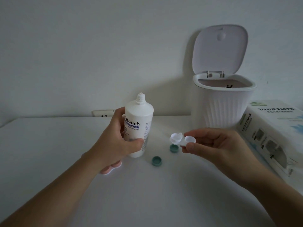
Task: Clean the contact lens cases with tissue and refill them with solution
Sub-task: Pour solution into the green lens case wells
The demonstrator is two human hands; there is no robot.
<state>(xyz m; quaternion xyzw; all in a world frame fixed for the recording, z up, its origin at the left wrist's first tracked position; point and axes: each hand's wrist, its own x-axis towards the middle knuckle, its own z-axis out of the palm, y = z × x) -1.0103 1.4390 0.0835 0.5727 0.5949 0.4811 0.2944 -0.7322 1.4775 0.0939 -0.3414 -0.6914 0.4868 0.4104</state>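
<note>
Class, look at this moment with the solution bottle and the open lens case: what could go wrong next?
The left hand holds the uncapped bottle apart from the lens case, so solution may miss the wells. The right hand only pinches the case's end; it could tip. The green caps lie open-side up, perhaps catching dust.

Light was dim, flat and greyish. The open-lidded white ribbed plastic bin cast a soft shadow leftward on the wall. Wide-angle edges bent; focus was slightly soft.
</note>
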